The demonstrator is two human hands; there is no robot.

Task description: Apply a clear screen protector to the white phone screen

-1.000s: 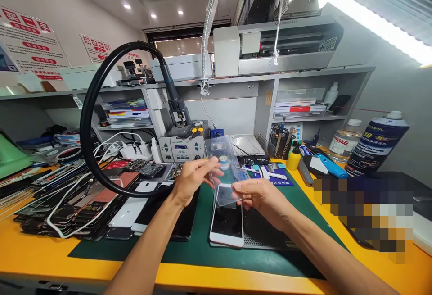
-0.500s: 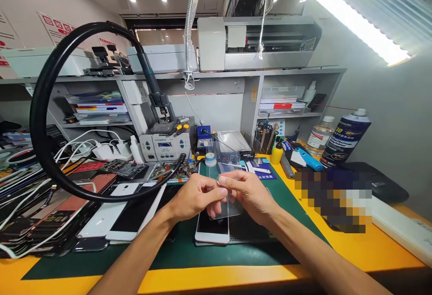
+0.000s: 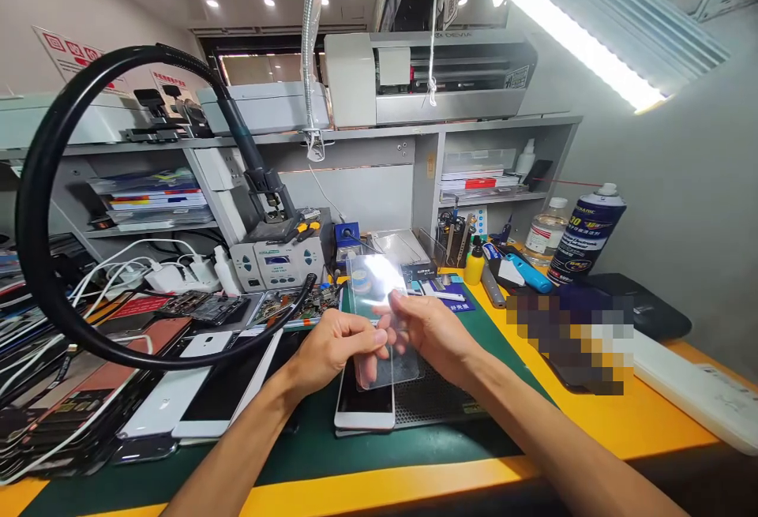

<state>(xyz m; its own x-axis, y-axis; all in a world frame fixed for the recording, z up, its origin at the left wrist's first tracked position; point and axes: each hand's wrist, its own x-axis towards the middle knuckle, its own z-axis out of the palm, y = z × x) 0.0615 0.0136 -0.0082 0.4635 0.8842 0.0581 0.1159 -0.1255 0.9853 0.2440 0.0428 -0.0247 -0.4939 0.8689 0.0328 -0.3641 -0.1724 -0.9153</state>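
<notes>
A clear, phone-sized sheet with rounded corners (image 3: 395, 369) is held up in front of me, catching glare near its top. My left hand (image 3: 332, 347) pinches it between thumb and fingers, some of which show through it. At the sheet's right edge, my right hand (image 3: 435, 327) is closed with thumb and fingers on it. Below, a white-framed phone with a dark screen (image 3: 364, 410) lies at the left end of a black perforated mat (image 3: 438, 402). The far side of that phone is hidden behind my hands and the sheet.
Several phones and phone parts (image 3: 142, 351) are piled at the left under white cables. A black hose (image 3: 35, 154) loops above them from a grey hot-air station (image 3: 275, 260). Right of the green mat (image 3: 313, 450) stand a yellow bottle (image 3: 474, 266), a clear bottle (image 3: 545, 237) and a spray can (image 3: 586, 237).
The sheet has tilted and now shows a bright glare. My right fingers have shifted up along its edge, while my left hand keeps its pinch. The whole view has moved slightly right.
</notes>
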